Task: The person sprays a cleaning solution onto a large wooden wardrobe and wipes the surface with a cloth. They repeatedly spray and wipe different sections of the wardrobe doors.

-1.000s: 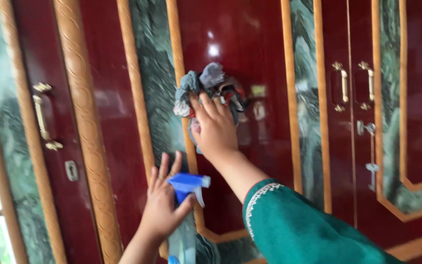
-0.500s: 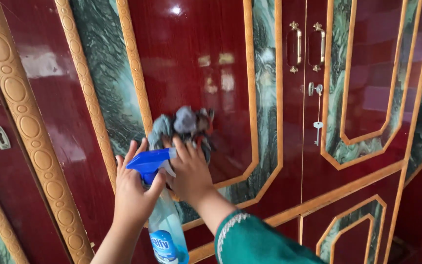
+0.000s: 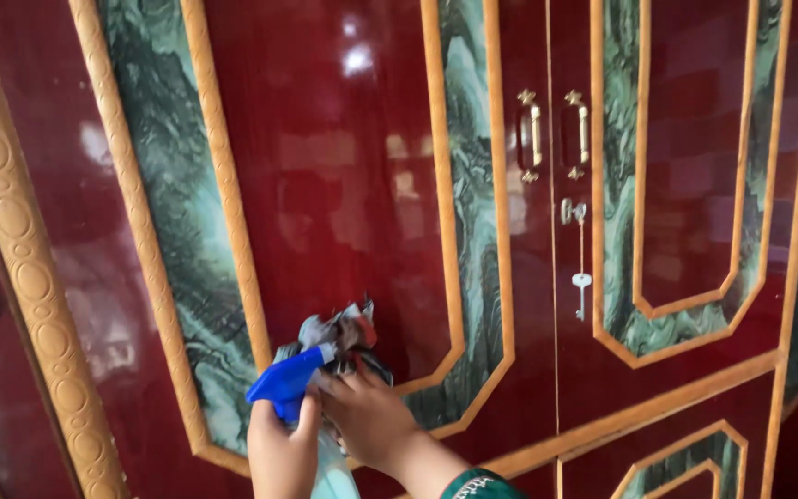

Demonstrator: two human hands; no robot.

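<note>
- The spray bottle [image 3: 293, 383] has a blue top and a clear body. It stands up in the left hand [image 3: 281, 453], low in the picture. Its nozzle points right, at the rag.
- The rag [image 3: 344, 334] is a crumpled bunch of grey, red and white cloth. The right hand [image 3: 367, 420] presses it flat on the shiny red cupboard door [image 3: 325, 166].

light: we see soft, even daylight | glare: bright spots on glossy wardrobe door [image 3: 344, 185] | focus: slight motion blur throughout
</note>
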